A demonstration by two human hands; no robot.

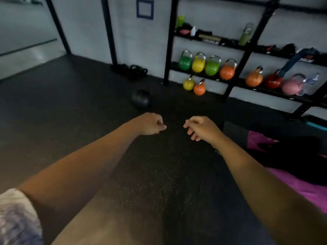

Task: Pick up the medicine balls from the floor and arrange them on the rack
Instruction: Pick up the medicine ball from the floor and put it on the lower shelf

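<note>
A black medicine ball [141, 98] lies on the dark rubber floor, ahead of my hands and slightly left. My left hand [151, 123] is held out in front of me, curled into a loose fist with nothing in it. My right hand [199, 127] is beside it, fingers loosely bent and apart, holding nothing. Both hands are short of the ball and do not touch it. A black metal rack [246, 50] stands against the wall at the right, its shelves carrying coloured kettlebells [212, 66].
Two small kettlebells [194, 86] sit on the floor under the rack. Bottles and dark gear fill the upper shelf [245, 35]. A pile of black kettlebells [132, 69] rests by the wall post. A pink mat with dark items [300, 156] lies at the right.
</note>
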